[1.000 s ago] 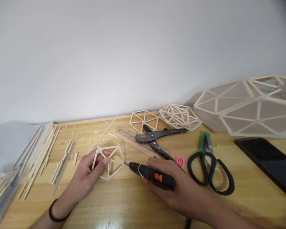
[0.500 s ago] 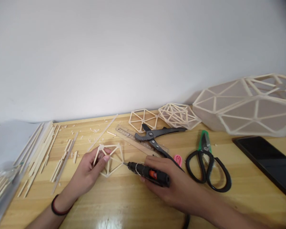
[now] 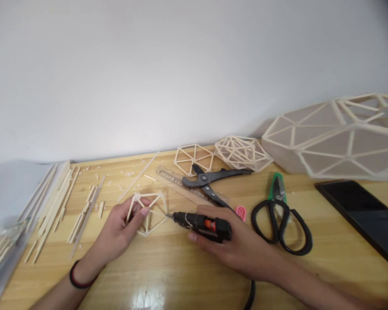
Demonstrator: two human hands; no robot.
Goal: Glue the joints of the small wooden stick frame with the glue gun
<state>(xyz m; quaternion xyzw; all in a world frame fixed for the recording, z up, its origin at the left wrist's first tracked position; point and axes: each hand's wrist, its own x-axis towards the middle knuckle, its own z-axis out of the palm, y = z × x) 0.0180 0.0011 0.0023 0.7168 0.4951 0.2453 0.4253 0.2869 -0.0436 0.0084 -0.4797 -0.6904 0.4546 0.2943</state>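
My left hand [image 3: 124, 226] pinches a small wooden stick frame [image 3: 152, 197] made of joined triangles, held just over the table. Thumb and fingers close on sticks at the frame's left side. In my right hand [image 3: 224, 241] is a black glue gun [image 3: 202, 224], lying on its side with an orange patch showing. Its metal nozzle points left, at the frame's right corner; whether the tip touches the joint I cannot tell. A black cord runs down from under my right wrist.
Behind lie black pliers [image 3: 210, 181] on a clear ruler, and wooden frames [image 3: 194, 160] by the wall. Scissors [image 3: 280, 224], a pink coil [image 3: 241, 212], a phone [image 3: 358, 215] and a large covered frame [image 3: 330, 142] stand right. Loose sticks [image 3: 54, 202] lie left.
The glue gun's nozzle has shifted slightly up and left along the frame's right corner, and the gun lies more level. My left hand keeps its hold on the frame.
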